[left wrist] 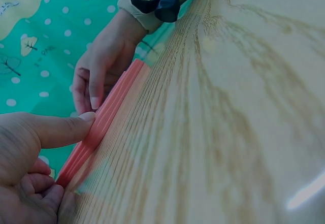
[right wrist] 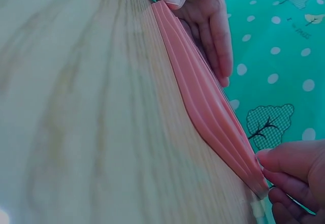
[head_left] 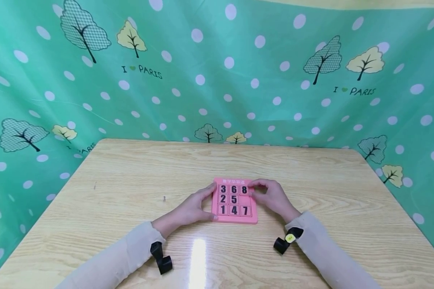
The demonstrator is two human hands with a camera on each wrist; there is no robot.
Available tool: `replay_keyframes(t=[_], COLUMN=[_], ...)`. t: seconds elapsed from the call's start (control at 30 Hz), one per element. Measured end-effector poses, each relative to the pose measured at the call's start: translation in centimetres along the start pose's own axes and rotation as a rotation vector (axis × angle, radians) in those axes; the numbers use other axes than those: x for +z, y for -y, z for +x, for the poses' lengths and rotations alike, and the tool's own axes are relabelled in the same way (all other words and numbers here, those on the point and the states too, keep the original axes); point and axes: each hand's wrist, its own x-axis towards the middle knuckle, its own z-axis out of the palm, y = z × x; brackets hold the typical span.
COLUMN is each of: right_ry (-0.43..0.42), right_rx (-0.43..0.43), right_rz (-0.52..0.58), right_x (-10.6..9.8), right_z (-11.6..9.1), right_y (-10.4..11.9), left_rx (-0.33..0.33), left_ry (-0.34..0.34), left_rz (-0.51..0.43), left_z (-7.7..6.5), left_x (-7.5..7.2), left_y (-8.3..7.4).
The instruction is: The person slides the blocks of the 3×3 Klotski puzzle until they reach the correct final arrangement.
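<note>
A pink number slide puzzle [head_left: 236,220] lies flat on the table in the head view, its black-numbered tiles in three rows. The top row reads 3, 6, 8, the middle row 2, 5 with a gap at the right, the bottom row 1, 4, 7. My left hand [head_left: 192,206] holds the puzzle's left side, thumb at the near corner and fingers by the far one. At the upper right edge, beside the 8 tile [head_left: 244,190], my right hand [head_left: 273,198] grips with thumb and bent fingers. Both wrist views show the puzzle's ridged side edge-on.
The wood-grain table [head_left: 137,168] spreads around the puzzle, with a bright light reflection [head_left: 197,261] near the front. A green dotted cloth [head_left: 209,88] printed with trees hangs behind and along the sides. Black wrist cameras sit on both sleeves.
</note>
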Motion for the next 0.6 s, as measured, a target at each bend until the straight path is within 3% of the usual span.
replay_keyframes(t=[0.6], right_ry=[0.044], right_rx=[-0.015], right_rz=[0.014], right_x=[-0.21], right_z=[-0.78], right_y=[0.0], left_rx=[-0.005], left_ry=[-0.001], left_rz=[-0.016], left_z=[0.09], left_x=[0.03], left_y=[0.08])
